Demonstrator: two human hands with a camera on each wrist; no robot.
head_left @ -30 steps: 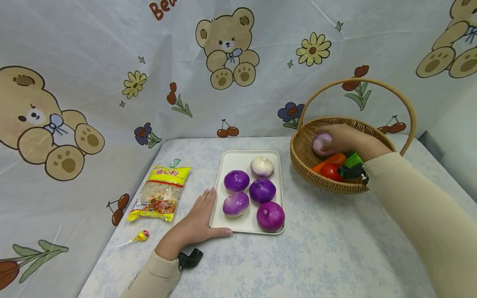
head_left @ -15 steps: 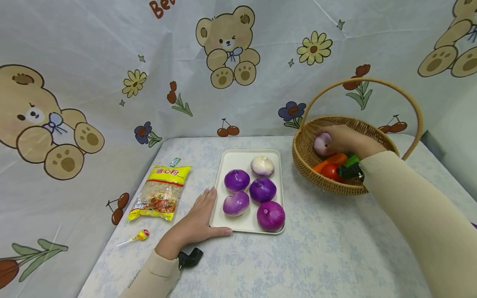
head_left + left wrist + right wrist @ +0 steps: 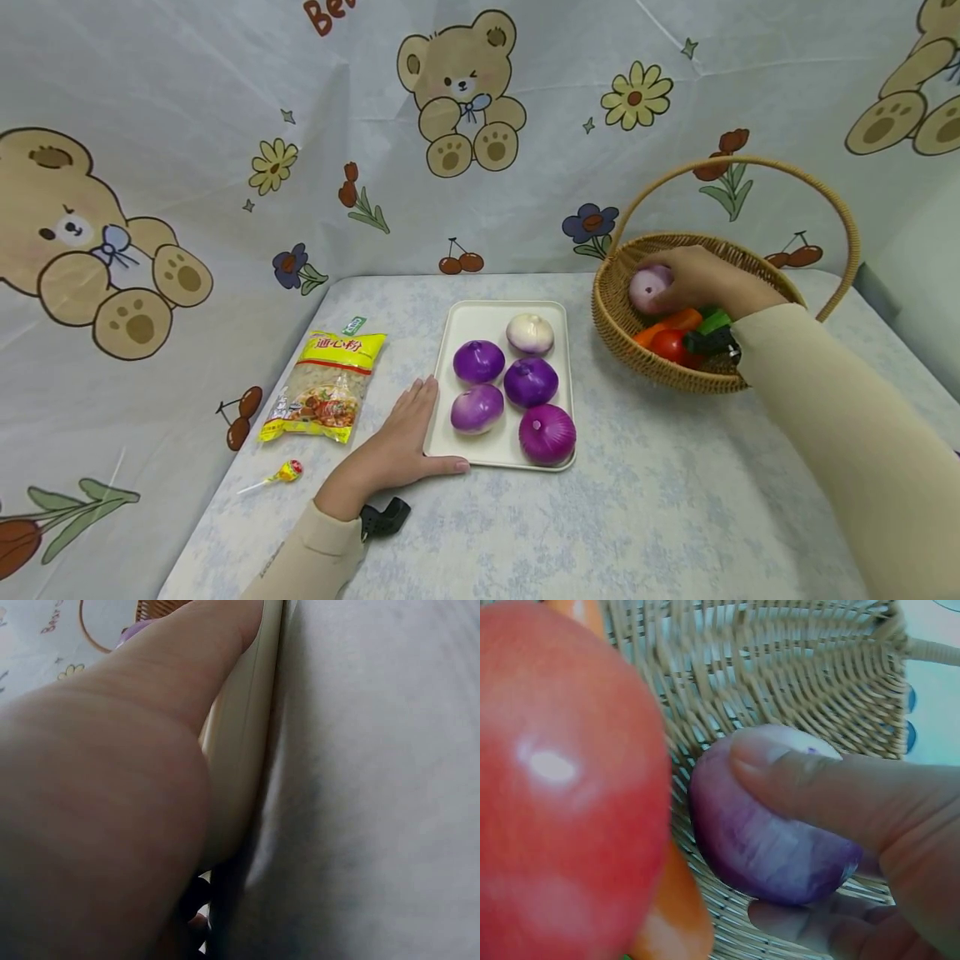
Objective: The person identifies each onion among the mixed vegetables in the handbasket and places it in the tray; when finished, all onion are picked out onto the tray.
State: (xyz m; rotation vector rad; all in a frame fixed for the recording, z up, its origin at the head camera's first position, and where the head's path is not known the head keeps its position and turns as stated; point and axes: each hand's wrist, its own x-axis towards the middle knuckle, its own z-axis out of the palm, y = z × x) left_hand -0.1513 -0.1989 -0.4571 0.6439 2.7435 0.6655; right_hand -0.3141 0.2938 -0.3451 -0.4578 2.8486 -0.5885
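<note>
Inside the wicker basket (image 3: 660,375), my right hand (image 3: 693,279) grips a pale purple onion (image 3: 648,289). The right wrist view shows the thumb on top of the onion (image 3: 772,832) and fingers curled beneath it. A red tomato (image 3: 670,346), an orange carrot-like vegetable (image 3: 684,319) and something green (image 3: 712,322) lie by that wrist. My left hand (image 3: 397,446) rests with straight fingers against the left side and near corner of a cream tray (image 3: 465,325). The tray holds several purple onions (image 3: 530,382) and one whitish onion (image 3: 529,333).
A yellow bag of pasta (image 3: 326,387) lies left of the tray. Nearer the front is a lollipop (image 3: 287,472). The basket's tall handle (image 3: 757,160) arches above the right hand. A bear-printed cloth (image 3: 322,100) hangs behind the table.
The basket has shifted slightly to the right. The onion in my right hand has turned a little within the basket. My left hand stays at the tray.
</note>
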